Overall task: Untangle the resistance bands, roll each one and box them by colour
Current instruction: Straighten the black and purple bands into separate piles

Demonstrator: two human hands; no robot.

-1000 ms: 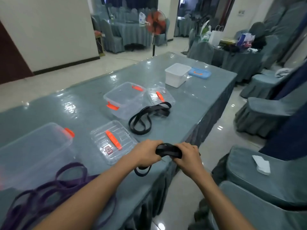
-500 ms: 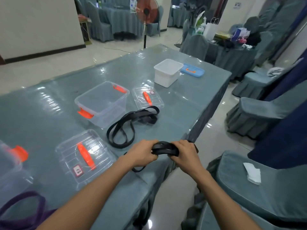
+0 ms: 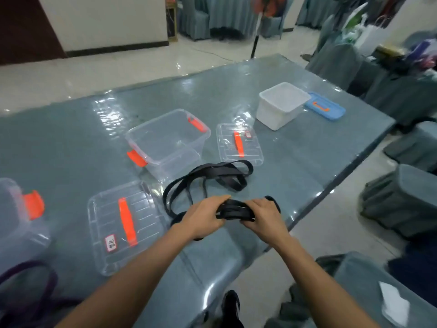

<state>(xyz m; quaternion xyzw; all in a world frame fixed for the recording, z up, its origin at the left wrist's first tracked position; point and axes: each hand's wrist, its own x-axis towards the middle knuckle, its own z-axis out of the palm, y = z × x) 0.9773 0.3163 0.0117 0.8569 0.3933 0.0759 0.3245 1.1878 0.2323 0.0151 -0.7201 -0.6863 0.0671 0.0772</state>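
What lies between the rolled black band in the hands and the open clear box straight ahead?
Only a loose tangle of black bands lies flat on the table between the rolled band, gripped by left hand and right hand, and the clear box. The box has no lid on; lifting over the tangle looks feasible.

Views: one, a wide-angle camera worn on the person's head.
Position: above the near edge of a table (image 3: 59, 143), at the person's eye level.
Direction: forward and down, looking diagonally across the table top toward the room beyond.
Nearest: both forearms enter from the bottom edge; the left hand (image 3: 203, 218) and right hand (image 3: 264, 216) grip a black band (image 3: 234, 210) just below centre.
Middle distance: a clear box (image 3: 176, 162).
Farther: a white box (image 3: 276, 114), then covered chairs (image 3: 196, 17) at the top edge.
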